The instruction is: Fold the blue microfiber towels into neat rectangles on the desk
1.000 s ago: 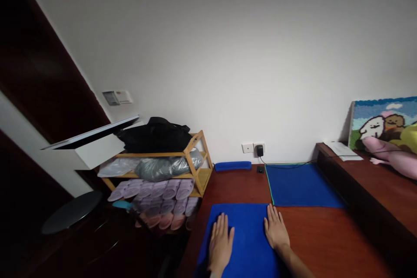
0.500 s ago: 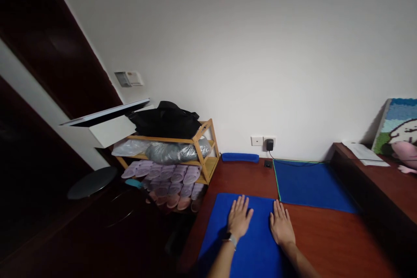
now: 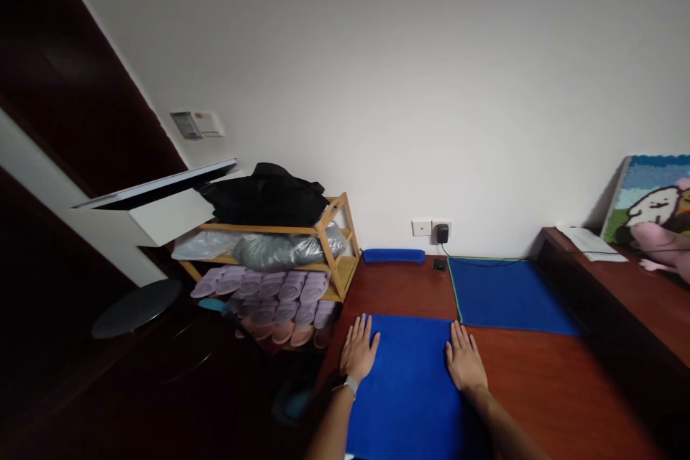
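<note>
A blue cloth [image 3: 408, 388] lies spread flat on the reddish-brown wooden table [image 3: 544, 388]. My left hand [image 3: 359, 348] rests palm down along its left edge, near the far left corner, fingers stretched out. A watch [image 3: 349, 384] is on that wrist. At the far right corner my right hand [image 3: 466, 358] lies flat across the cloth's right edge, fingers extended. Neither hand grips anything. Beyond the right hand a second blue cloth [image 3: 507, 295] with green edging lies flat. A folded blue cloth [image 3: 394, 256] sits against the wall.
A wooden shoe rack [image 3: 334, 259] with several purple slippers [image 3: 291, 286] and a black bag [image 3: 267, 194] stands left of the table. A black adapter [image 3: 442, 233] is plugged into the wall, its cable trailing right. A raised ledge [image 3: 641, 295] borders the right, holding papers [image 3: 590, 243] and a pink plush toy [image 3: 660, 241].
My left hand has slid left from the middle of the cloth to its left edge. My right hand stays at the right edge. The view has shifted slightly.
</note>
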Motion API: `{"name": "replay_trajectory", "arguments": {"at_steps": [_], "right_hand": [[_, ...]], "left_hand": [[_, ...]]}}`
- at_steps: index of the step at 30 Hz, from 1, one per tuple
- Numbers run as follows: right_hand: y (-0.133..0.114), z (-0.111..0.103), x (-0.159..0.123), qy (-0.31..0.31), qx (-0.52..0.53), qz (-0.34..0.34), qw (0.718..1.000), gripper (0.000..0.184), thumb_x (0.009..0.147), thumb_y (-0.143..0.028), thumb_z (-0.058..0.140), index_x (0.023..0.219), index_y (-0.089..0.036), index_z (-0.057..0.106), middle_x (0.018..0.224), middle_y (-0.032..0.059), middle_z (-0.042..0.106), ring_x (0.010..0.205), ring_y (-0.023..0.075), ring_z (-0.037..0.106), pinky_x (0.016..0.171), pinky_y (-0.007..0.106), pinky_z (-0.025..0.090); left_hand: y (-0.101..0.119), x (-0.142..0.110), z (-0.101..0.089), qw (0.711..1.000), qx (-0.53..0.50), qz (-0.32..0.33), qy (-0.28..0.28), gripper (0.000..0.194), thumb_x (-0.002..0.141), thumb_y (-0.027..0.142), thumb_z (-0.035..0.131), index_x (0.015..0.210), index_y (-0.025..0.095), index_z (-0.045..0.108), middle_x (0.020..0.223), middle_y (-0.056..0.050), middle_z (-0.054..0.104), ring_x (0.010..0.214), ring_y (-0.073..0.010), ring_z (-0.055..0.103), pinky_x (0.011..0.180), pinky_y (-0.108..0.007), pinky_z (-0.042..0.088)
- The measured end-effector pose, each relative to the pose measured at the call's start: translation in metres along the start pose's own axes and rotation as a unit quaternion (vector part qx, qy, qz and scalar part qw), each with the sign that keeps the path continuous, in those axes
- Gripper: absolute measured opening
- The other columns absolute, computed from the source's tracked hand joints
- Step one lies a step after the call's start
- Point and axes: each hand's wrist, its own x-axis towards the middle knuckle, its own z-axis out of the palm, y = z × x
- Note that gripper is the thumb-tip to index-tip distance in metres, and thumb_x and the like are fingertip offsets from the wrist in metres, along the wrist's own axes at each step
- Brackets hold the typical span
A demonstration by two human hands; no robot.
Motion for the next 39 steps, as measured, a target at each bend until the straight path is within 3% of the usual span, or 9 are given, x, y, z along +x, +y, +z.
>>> {"name": "replay_trajectory", "arguments": {"at_steps": [8,13,16,19,22,27,30,33,39], "right_hand": [[-0.001,-0.004,0.000,0.004,0.019,0.000,1.000,0.068,0.101,-0.039,0.017,0.161,-0.008,0.024,0.170,0.0063,0.020,0.158,0.0223,0.015,0.128,0.042,0.011],[-0.001,-0.004,0.001,0.007,0.022,-0.003,1.000,0.068,0.101,-0.038,0.018,0.160,-0.006,0.024,0.169,0.0075,0.021,0.158,0.0228,0.016,0.128,0.042,0.011],[0.001,-0.004,-0.001,-0.003,0.013,-0.011,1.000,0.067,0.100,-0.036,0.021,0.160,-0.008,0.026,0.169,0.0073,0.021,0.158,0.0234,0.015,0.128,0.042,0.012],[0.003,-0.003,-0.002,-0.010,-0.005,-0.019,1.000,0.066,0.098,-0.032,0.023,0.160,-0.008,0.027,0.170,0.0067,0.019,0.158,0.0239,0.013,0.128,0.042,0.011],[0.002,-0.002,-0.001,-0.003,0.000,-0.016,1.000,0.067,0.099,-0.034,0.020,0.160,-0.007,0.026,0.170,0.0072,0.021,0.158,0.0233,0.014,0.128,0.042,0.011],[0.001,-0.001,0.000,0.004,0.015,-0.007,1.000,0.069,0.100,-0.040,0.015,0.161,-0.006,0.023,0.170,0.0070,0.020,0.158,0.0226,0.015,0.128,0.042,0.010],[0.002,0.000,0.000,0.005,0.019,-0.005,1.000,0.069,0.100,-0.040,0.015,0.161,-0.007,0.023,0.170,0.0066,0.019,0.158,0.0220,0.014,0.128,0.041,0.010],[0.002,-0.001,0.000,0.005,0.010,-0.002,1.000,0.069,0.100,-0.040,0.016,0.161,-0.007,0.024,0.170,0.0068,0.020,0.158,0.0213,0.015,0.128,0.040,0.009],[-0.001,-0.009,-0.001,-0.020,0.001,0.013,1.000,0.068,0.101,-0.038,0.014,0.162,-0.008,0.020,0.171,0.0066,0.017,0.158,0.0207,0.013,0.128,0.040,0.009]], "left_hand": [[0.009,0.012,-0.015,0.999,0.014,-0.009,-0.032,0.071,0.104,0.057,0.027,0.159,0.013,0.034,0.165,-0.014,0.034,0.155,-0.0297,0.028,0.126,-0.050,0.024],[0.099,0.010,-0.007,0.995,-0.026,0.095,0.026,0.066,0.107,0.050,0.021,0.163,0.016,0.021,0.168,-0.010,0.029,0.156,-0.0268,0.024,0.127,-0.049,0.024],[0.164,-0.001,0.009,0.982,-0.067,0.178,-0.012,0.063,0.107,0.047,0.019,0.164,0.020,0.011,0.169,-0.006,0.025,0.156,-0.0244,0.023,0.128,-0.047,0.024],[0.191,-0.010,0.020,0.979,-0.090,0.177,-0.045,0.061,0.107,0.043,0.015,0.164,0.022,0.006,0.169,-0.006,0.025,0.157,-0.0234,0.021,0.128,-0.048,0.023],[0.165,-0.012,0.018,0.982,-0.087,0.159,-0.046,0.061,0.107,0.047,0.016,0.164,0.024,0.011,0.170,-0.004,0.024,0.157,-0.0213,0.019,0.129,-0.046,0.021],[0.058,-0.009,-0.004,0.997,-0.029,0.048,-0.046,0.067,0.106,0.056,0.020,0.163,0.020,0.023,0.169,-0.007,0.026,0.157,-0.0245,0.022,0.128,-0.048,0.022],[0.012,-0.009,-0.008,1.000,0.000,0.009,-0.023,0.067,0.106,0.056,0.023,0.163,0.020,0.023,0.168,-0.009,0.028,0.156,-0.0251,0.024,0.127,-0.049,0.025],[-0.002,-0.010,-0.005,1.000,0.003,0.013,-0.006,0.068,0.105,0.056,0.025,0.163,0.021,0.023,0.168,-0.009,0.029,0.156,-0.0251,0.025,0.126,-0.048,0.026],[0.007,-0.012,-0.006,1.000,-0.012,0.005,-0.004,0.068,0.105,0.054,0.025,0.163,0.019,0.022,0.169,-0.009,0.027,0.156,-0.0257,0.023,0.127,-0.048,0.023]]}}
